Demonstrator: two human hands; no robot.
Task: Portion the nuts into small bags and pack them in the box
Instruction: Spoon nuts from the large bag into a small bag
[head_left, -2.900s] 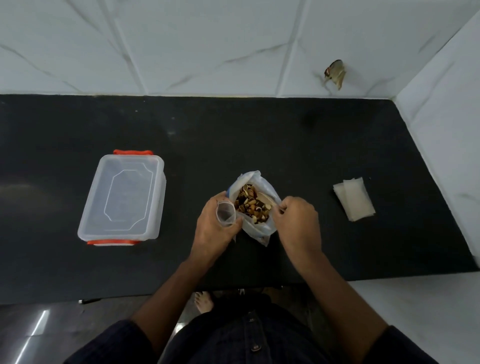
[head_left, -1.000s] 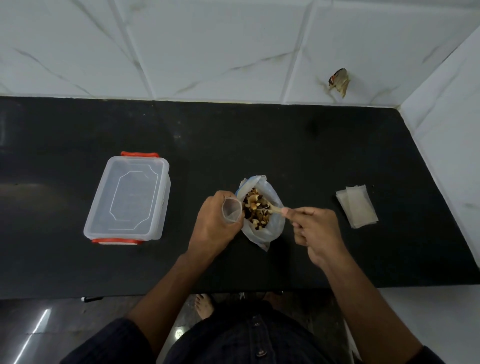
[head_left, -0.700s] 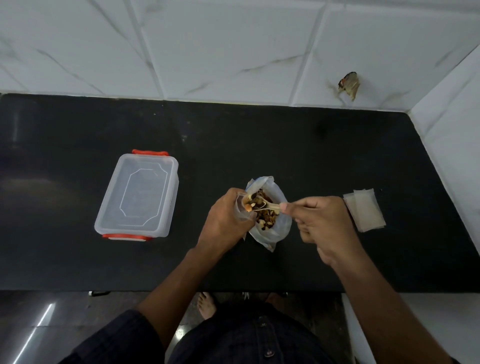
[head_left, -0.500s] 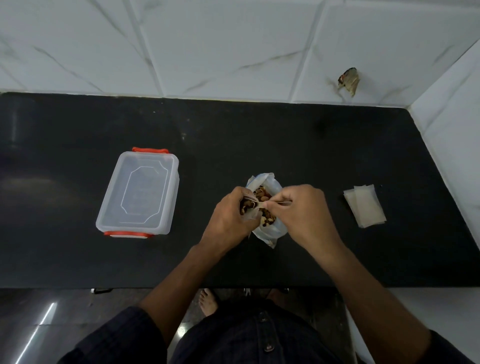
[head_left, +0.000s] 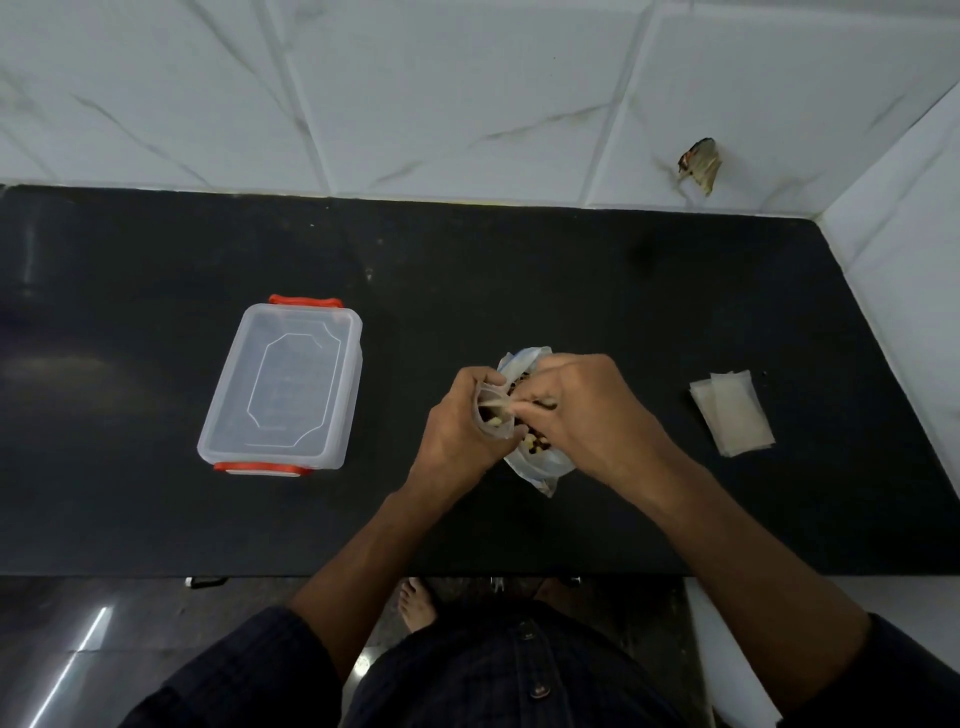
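Both hands meet at frame centre, over the black table (head_left: 519, 270). Left hand (head_left: 457, 423) is curled round a small bag (head_left: 493, 413), mouth facing up and right, a few nuts visible inside it. Right hand (head_left: 582, 410) has its fingers curled and pinching a thin pale spoon (head_left: 540, 402) whose tip sits at the small bag's mouth; most of the spoon is hidden by the fingers. Directly under and between the hands sits the big bag of nuts (head_left: 537, 462), clear plastic, open top, mixed nuts (head_left: 537, 442) showing just below the right thumb. Its lower end pokes out below the hands, resting on the table.

Box (head_left: 283, 384): clear plastic, lid on, orange-red clips at its upper and lower ends, centre-left of frame, well apart from the hands. Can't see anything inside through the lid.

Stack of flat spare bags (head_left: 732, 410) lies at right of frame, near the table's right edge, apart from the right hand.

White marbled tile wall (head_left: 467, 93) across the top and down the right side.
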